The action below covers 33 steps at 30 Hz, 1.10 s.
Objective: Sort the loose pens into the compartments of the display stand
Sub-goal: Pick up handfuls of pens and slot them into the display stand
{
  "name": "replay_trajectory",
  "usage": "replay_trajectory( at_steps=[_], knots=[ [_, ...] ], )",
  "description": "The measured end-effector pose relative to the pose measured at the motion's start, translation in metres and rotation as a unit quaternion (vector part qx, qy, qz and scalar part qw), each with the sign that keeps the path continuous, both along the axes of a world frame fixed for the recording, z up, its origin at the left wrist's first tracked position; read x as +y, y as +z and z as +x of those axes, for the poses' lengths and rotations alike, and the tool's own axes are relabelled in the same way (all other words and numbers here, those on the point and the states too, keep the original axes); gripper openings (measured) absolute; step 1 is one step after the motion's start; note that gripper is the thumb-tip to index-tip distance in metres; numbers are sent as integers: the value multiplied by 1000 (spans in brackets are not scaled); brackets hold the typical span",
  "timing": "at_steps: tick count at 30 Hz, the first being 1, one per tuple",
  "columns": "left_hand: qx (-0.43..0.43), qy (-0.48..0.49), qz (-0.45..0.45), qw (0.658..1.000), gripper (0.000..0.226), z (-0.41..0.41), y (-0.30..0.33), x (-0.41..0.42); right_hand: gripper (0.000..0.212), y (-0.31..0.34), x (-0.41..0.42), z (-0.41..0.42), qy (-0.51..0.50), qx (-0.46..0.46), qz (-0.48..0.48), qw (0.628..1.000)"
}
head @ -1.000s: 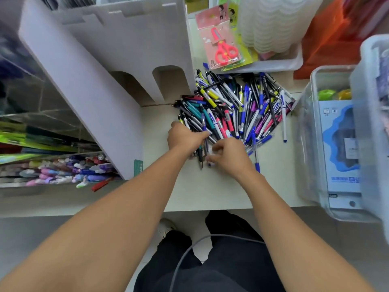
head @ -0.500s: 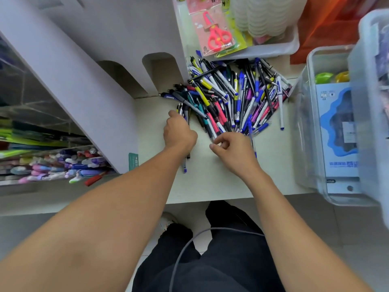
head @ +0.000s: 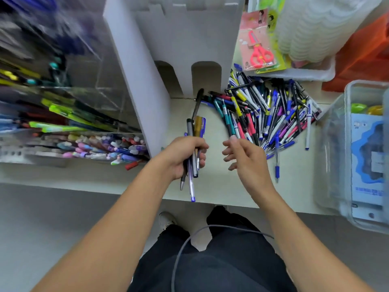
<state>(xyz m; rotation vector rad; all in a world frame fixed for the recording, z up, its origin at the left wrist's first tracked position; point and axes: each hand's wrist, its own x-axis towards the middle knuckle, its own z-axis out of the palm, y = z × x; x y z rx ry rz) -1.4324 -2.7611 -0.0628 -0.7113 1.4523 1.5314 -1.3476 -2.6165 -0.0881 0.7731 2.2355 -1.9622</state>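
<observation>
Left hand [head: 185,157] fingers clenched round a pen bundle [head: 194,144], long axis toward tabletop's far edge; right hand [head: 244,157] released, nearer the loose pens [head: 271,114]; display stand [head: 84,127] at left edge.

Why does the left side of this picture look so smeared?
Head view: motion blur streaks the clear acrylic display stand at left; the left hand gripping a bundle of pens and the colourful loose pen pile stay sharper; wide-angle distortion bends the edges.
</observation>
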Motion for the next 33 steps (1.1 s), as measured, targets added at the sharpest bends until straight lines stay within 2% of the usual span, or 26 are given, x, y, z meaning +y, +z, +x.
replay_trajectory(
  at_steps=[2,5,9,12,16,18,21,23,25,27,30,33],
  knots=[
    [-3,43,42,998,15,11,21,-4,46,29,-23,10,-43,67,-54,995],
    [9,128,82,988,17,16,54,-8,54,63,-57,28,-83,189,-59,977],
    [59,230,106,966,21,15,96,-21,64,100,-93,30,-81,367,32,926],
    [102,270,112,951,14,24,120,-33,68,111,-113,14,-52,419,135,896],
    [163,304,109,932,13,34,131,-59,92,121,-144,-15,-6,385,214,898],
    [186,319,127,921,13,34,130,-82,96,128,-151,-23,15,400,181,898],
    [193,227,154,942,16,33,129,-127,64,140,-153,-30,35,368,54,927],
    [186,120,157,963,13,38,129,-154,49,144,-158,-45,122,265,-9,956],
    [187,63,164,967,8,44,129,-171,42,147,-165,-61,192,160,-53,967],
    [185,57,182,964,9,47,127,-180,41,147,-172,-69,234,118,-53,963],
    [190,49,188,962,26,49,120,-190,35,141,-177,-66,275,104,-33,955],
    [203,53,182,961,23,49,112,-194,23,139,-173,-69,233,84,-76,966]
  ],
)
